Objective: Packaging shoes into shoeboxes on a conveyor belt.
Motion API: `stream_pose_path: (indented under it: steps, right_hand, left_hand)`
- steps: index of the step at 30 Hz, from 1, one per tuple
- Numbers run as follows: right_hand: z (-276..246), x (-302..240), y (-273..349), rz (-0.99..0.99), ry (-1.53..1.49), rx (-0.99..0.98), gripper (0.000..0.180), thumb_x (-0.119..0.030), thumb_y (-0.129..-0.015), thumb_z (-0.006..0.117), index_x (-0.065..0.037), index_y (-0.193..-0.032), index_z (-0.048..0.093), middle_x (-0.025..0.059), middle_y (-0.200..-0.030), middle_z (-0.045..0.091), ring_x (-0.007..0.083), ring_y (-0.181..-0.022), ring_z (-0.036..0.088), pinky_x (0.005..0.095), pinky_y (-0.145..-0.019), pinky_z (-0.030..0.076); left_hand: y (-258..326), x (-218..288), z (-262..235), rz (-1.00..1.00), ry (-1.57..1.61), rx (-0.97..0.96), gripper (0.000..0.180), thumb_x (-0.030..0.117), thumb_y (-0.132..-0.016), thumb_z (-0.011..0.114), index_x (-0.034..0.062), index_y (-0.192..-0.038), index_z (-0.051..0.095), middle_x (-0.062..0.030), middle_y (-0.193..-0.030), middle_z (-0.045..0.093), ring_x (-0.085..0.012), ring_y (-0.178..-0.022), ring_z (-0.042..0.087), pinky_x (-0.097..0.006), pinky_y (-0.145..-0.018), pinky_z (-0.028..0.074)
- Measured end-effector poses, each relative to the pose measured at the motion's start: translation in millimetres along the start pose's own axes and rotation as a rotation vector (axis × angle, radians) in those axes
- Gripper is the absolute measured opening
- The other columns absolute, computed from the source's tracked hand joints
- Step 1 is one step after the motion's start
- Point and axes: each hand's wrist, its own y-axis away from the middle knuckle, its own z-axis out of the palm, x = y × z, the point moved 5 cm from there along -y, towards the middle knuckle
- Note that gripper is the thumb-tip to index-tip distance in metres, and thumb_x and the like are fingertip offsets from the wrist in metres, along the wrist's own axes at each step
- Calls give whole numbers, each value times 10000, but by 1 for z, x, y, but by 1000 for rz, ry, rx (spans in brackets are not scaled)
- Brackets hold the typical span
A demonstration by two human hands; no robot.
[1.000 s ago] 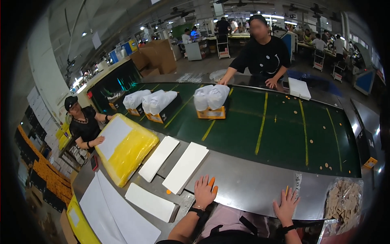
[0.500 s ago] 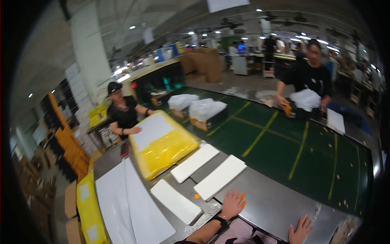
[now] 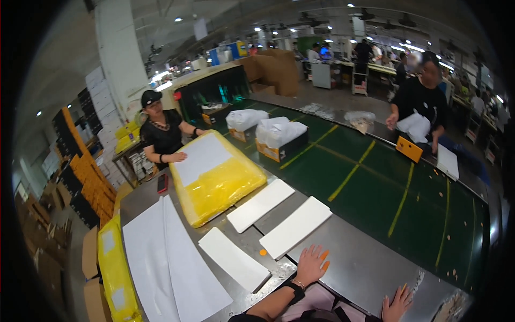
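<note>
My left hand lies on the metal table, fingers spread and nothing held; orange covers show on some fingertips. Farther right, at the table's near edge, my right hand rests open too, also with orange on a finger. Just beyond my left hand is a white stack of paper. Two similar white stacks, one farther off and one to the left, lie beside it. A small orange round piece sits between the stacks.
Left stand a yellow wrapped bundle, large white sheets and a red-black phone. A green conveyor with wrapped boxes runs beyond. One co-worker touches the bundle; another handles an orange-and-black box.
My hands stay in place on the table. The co-worker across the conveyor has tilted the box, so its orange side now faces me, and one of their hands has come off it.
</note>
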Motion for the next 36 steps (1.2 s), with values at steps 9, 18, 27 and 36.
stream_pose_path:
  steps: [9, 18, 27, 36]
  right_hand:
    - [-2, -8, -10, 62, -209, 58, 727, -433, -778, 675, -96, -1394, 484, 224, -1541, 312, 473, -1431, 206, 646, -1145, 82]
    - [-1, 0, -7, 59, -163, 166, 674, -461, -780, 676, -140, -1354, 532, 213, -1489, 387, 461, -1411, 260, 676, -1115, 126]
    - [-3, -5, -7, 64, -208, 176, 665, -493, -790, 666, -147, -1346, 547, 210, -1493, 394, 463, -1410, 265, 671, -1124, 117]
    - [-2, 2, 0, 72, -226, 110, 689, -463, -784, 681, -128, -1364, 521, 205, -1522, 353, 443, -1433, 231, 653, -1139, 102]
  left_hand:
    - [-5, -6, 1, 2, 27, 77, 442, 377, -866, 600, 89, -1193, 675, -164, -1381, 532, -384, -1305, 429, -559, -1083, 299]
    - [-1, -1, 7, 54, 47, 157, 437, 346, -847, 612, 81, -1189, 672, -180, -1350, 555, -401, -1267, 467, -540, -1081, 297]
    - [-1, -4, 4, 35, 41, 167, 429, 338, -850, 612, 76, -1183, 674, -180, -1350, 556, -402, -1282, 455, -533, -1082, 294]
    - [1, 1, 5, 41, 15, 121, 428, 351, -866, 591, 93, -1201, 661, -161, -1343, 559, -377, -1288, 448, -532, -1076, 307]
